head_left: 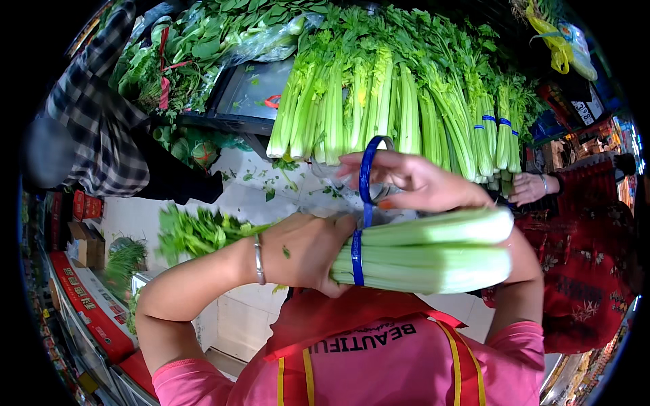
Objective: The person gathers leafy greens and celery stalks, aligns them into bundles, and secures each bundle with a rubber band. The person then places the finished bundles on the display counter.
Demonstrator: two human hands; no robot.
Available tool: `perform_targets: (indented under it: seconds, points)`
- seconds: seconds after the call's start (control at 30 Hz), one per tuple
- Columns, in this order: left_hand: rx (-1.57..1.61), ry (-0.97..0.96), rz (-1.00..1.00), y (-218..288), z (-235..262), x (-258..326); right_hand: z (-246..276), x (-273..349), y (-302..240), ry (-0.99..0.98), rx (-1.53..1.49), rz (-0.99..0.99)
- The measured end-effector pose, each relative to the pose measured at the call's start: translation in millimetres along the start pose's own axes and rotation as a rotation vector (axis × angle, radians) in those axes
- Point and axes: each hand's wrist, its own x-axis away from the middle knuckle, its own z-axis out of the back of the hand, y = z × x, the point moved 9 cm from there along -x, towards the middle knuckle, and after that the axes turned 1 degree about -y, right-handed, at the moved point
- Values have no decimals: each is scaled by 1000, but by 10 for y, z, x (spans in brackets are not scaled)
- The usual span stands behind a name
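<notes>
A bunch of celery point(433, 254) lies across in front of my chest, its pale stalk ends to the right and its leaves point(203, 233) to the left. My left hand point(305, 250) is closed around the stalks, with a silver bracelet on the wrist. Beside that hand, a band of blue tape point(357, 257) circles the stalks. From the band a blue strip runs up to a roll of blue tape point(369, 166), seen nearly edge-on. Just above the bunch, my right hand point(413, 181) has its curled fingers through and around this roll.
Celery bunches point(379, 101) are lined up on the stand ahead, several with blue bands. Leafy greens point(210, 37) and a dark tray point(254, 88) are left of them. A person in checked clothes point(101, 128) is at left; another person's hand point(531, 188) touches the celery at right. Leaf scraps litter the floor.
</notes>
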Motion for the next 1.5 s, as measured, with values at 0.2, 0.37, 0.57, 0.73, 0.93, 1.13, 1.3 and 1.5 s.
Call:
perform_targets:
  seconds: [0.2,0.37,0.57,0.73,0.93,1.13,1.3,1.5]
  points:
    - [-412,-108,62,-322,-406,-223,-253,-4,210,-126,-1012,-280]
    - [-592,-16,218,-711,-485,-371,-11,-80,498,480,-731,-451]
    - [-307,229,508,-1224,209,-338,-297,278,402,656,86,-221]
    - [170,445,167,-844,541,-234,-21,367,604,815,405,-164]
    - [973,332,-16,-810,249,-197,37,80,474,698,357,-133]
    - [810,635,105,-1149,113,-40,92,5,255,686,520,-171]
    - [619,712,160,-1127,267,38,8,-89,415,529,769,142]
    - [314,815,196,-1176,212,-208,225,-103,633,759,859,128]
